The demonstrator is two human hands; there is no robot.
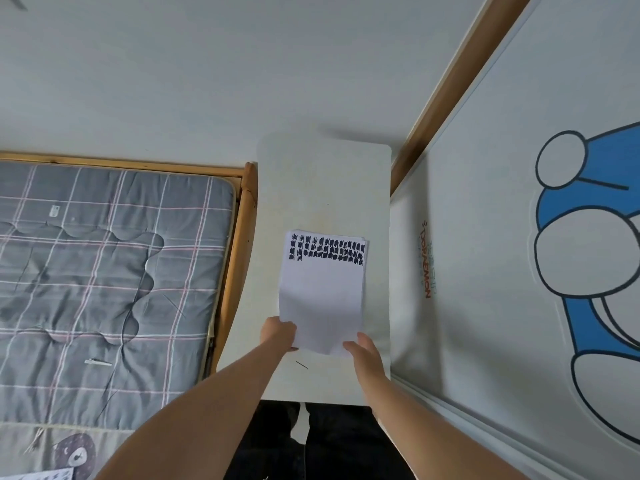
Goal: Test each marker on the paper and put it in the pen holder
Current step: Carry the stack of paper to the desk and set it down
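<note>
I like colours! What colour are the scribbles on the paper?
Dark blue-black scribbles on the paper, seen in head view.

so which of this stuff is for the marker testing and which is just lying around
For the job: paper stack, dark test marks along its far edge; left hand and right hand holding its near corners; white table under it. No markers or pen holder in view.
Lying about: plaid mattress; cartoon-print panel.

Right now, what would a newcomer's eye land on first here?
The stack of paper, its far end covered in rows of dark marker scribbles, lies mid-frame on the white table, with the left hand and right hand holding its near corners. A big blue cartoon figure fills the right side; a grey plaid mattress the left.
</note>
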